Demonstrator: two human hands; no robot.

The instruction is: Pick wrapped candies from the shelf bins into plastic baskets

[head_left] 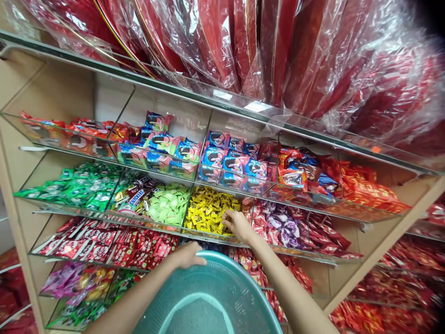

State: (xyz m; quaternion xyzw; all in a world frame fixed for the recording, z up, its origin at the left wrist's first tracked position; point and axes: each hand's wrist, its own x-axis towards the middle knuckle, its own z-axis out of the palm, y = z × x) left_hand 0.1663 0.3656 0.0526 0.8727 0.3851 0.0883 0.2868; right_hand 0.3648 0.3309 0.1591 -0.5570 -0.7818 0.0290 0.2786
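Observation:
My left hand [189,255] grips the rim of a green plastic mesh basket [167,299], thumb over the edge. The basket is tilted toward me below the shelves, with nothing seen lying in its visible inside. My right hand [239,226] reaches over the basket to a compartment of small yellow-wrapped candies [208,208]. Its fingers are curled together at the right side of that pile; whatever they pinch, if anything, is hidden. Left of the yellow pile lie light green wrapped candies [170,204]; to its right are purple-and-white wrapped candies [287,227].
Clear dividers and front lips edge the shelf compartments. Above sit blue-and-pink cookie packs [232,162]; green packets [90,183] and Snickers bars [135,199] lie left. Red packets [100,241] fill a lower shelf. Plastic-wrapped red goods [215,41] stand on the top glass shelf.

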